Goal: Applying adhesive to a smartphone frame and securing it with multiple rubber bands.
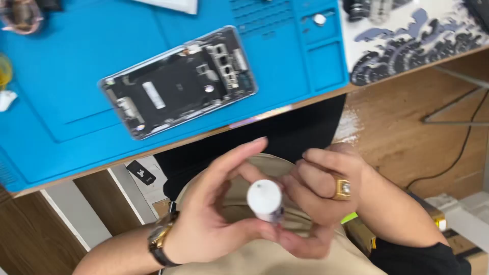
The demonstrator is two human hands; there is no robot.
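Observation:
Both my hands are below the table edge, over my lap. My left hand (214, 214) and my right hand (318, 196) together hold a small white round-capped tube or bottle (265, 199), its cap facing the camera. Fingers of both hands wrap around it. My right hand wears a gold ring, my left wrist a watch. On the table above lies an opened phone (178, 81) with its back cover off, showing the inner frame and boards, resting on a blue work mat (61, 61).
A small round part (319, 19) sits in a mat compartment at upper right. A wave-patterned pad (407, 40) lies right of the mat. A black cable (458, 147) runs over the wooden floor. Boxes (458, 214) stand at lower right.

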